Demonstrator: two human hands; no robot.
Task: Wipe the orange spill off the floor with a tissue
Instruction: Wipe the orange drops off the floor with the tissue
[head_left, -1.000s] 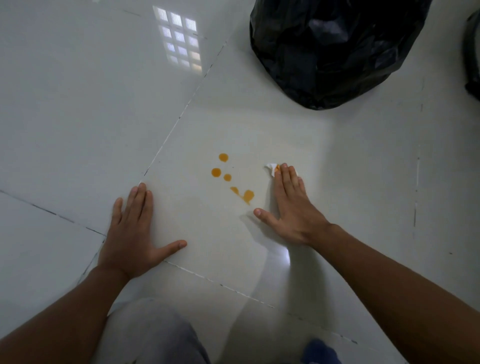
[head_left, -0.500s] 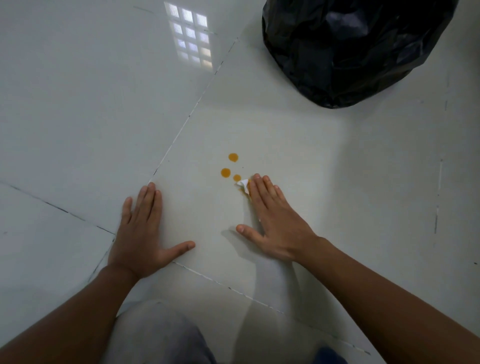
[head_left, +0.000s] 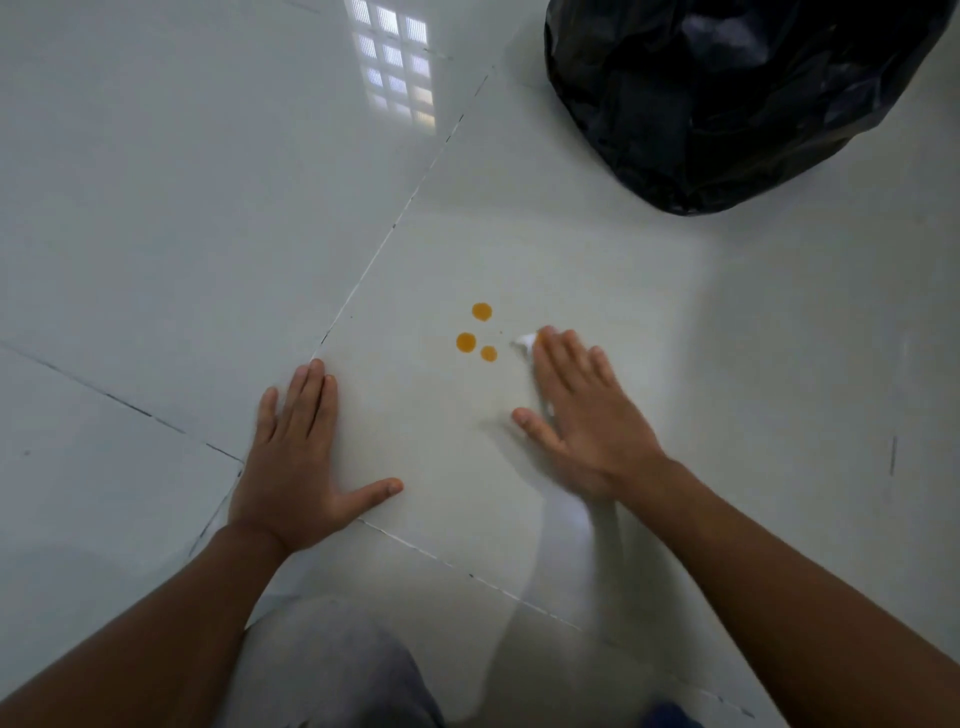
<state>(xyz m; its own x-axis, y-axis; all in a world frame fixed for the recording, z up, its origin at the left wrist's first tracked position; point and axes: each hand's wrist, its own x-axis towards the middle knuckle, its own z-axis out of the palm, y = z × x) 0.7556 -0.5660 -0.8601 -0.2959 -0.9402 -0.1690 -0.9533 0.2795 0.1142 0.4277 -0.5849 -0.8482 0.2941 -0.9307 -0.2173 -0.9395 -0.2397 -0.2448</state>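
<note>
Wiping is partly done, judging from how the floor (head_left: 156, 208) is lying now: three round orange drops are sitting on the big glossy tile, and the stretch of tile just toward the person from them is showing no orange at all. Going from the left, the left hand (head_left: 298, 457) is resting flat on the floor beside the tile joint, fingers straight and together, thumb spread out along the near joint, holding nothing and apparently serving as a prop. Near the middle of that tile, the orange spill (head_left: 466, 342) is showing as one drop farther off and two closer ones side by side, all well apart from the left hand. Just to the right of them, the tissue (head_left: 523, 340) is peeking out as a small white corner from under the fingertips of the right hand (head_left: 582, 415), which is pressing it to the floor with straight, flat fingers and the thumb spread wide (the hand is blurred, so it is probably sliding). An orange tint is showing where the tissue meets the fingertips, which suggests it is already carrying some liquid. Farther right, toward the far edge of the floor in view, a black bin bag (head_left: 727, 93) is sitting well apart from the drops. What is left, in my judgement, is those three drops.
</note>
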